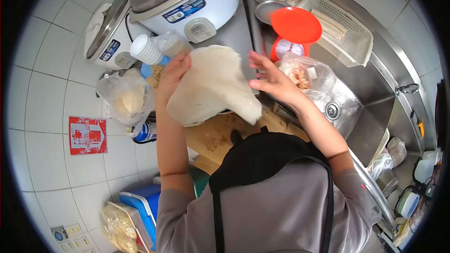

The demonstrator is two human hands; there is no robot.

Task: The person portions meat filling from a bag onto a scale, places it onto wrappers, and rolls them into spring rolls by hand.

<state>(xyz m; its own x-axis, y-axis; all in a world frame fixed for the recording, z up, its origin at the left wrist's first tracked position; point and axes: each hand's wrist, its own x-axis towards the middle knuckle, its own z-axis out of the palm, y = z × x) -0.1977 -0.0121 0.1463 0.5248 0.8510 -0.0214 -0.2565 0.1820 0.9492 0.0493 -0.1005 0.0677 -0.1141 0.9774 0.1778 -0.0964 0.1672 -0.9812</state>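
A limp cream-coloured sheet (206,82) hangs in the air in front of my body, its lower right corner drooping. Whether it is cloth or thin dough, I cannot tell. My left hand (174,75) grips its upper left edge, with part of the fingers hidden. To the right of the sheet, my right hand (274,82) is open with fingers spread, a gap showing between it and the sheet. Just beyond that hand are a clear plastic bag (316,72) with pinkish-brown pieces inside and an orange-red scale (296,26) with a round dial.
Two large rice cookers (187,7) (110,37) stand at the back left. Stacked white cups (146,49) and a knotted plastic bag (126,96) sit near my left arm. Rightward are a perforated basket (361,49) with long pale sticks and a steel sink (349,93). Brown cardboard (211,133) lies below.
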